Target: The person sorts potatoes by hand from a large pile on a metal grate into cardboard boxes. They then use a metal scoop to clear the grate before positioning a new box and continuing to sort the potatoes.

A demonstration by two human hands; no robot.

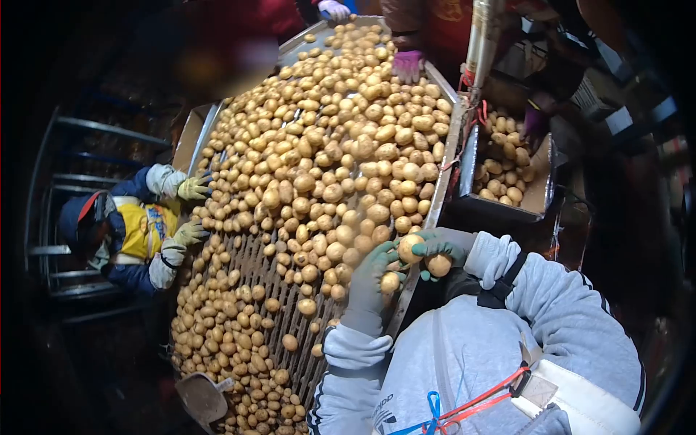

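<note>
Bringing both gloved hands close together over the near right rim of a potato-sorting table, the wearer bends above a broad spread of potatoes [304, 181]. The left hand [371, 270] has its fingers curled around a small potato [390, 282]. The right hand [453, 245] is closed on a browner potato [438, 265]. A larger pale potato [410, 248] sits between the two hands; which one bears it, I cannot tell. Below the hands runs the table's raised side rail [444, 174], and to their left, dark slats [293, 317] show between scattered potatoes.

Across the table, a person in a yellow vest [141, 228] reaches in with pale gloves [194, 187]. At the far end are a purple-gloved hand [407, 65] and a lavender-gloved hand [335, 10]. A dark, blurred shape at upper left hides part of the far edge. At right, a post [483, 43] with red ties [482, 112] stands near a cardboard box [542, 181] holding more potatoes. A flat scoop [201, 397] lies at lower left, beside metal railings [109, 130] farther back.
</note>
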